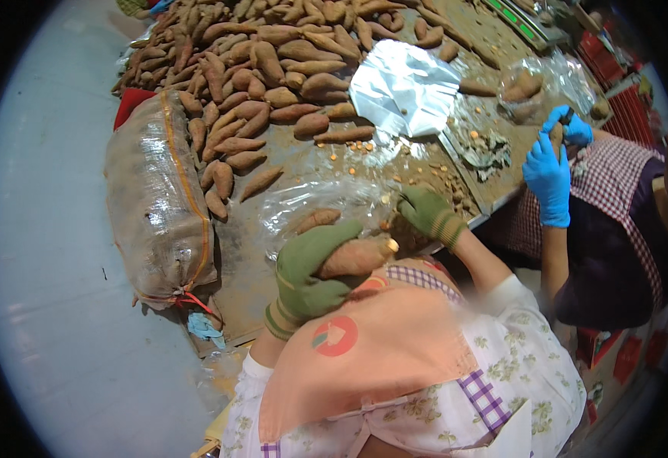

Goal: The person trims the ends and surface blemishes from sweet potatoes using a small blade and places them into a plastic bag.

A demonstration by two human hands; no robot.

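My left hand (311, 275), in a green knit glove, grips a sweet potato (354, 257) close to my apron. The tip of that sweet potato is cut and shows pale flesh. To its right, my right hand (428, 212) in a matching glove rests low over the table's near edge, beside small trimmings; its fingertips and anything in them are hard to make out. A clear plastic bag (276, 214) lies just beyond my hands, with another sweet potato (316, 218) on or in it.
A big pile of sweet potatoes (265, 57) covers the table's far side. At left lies a full mesh sack (156, 200) tied with red string. White plastic sheeting (402, 86) lies right of the pile. A co-worker's blue-gloved hands (551, 172) hold something at the right. A scale (517, 23) stands beyond.
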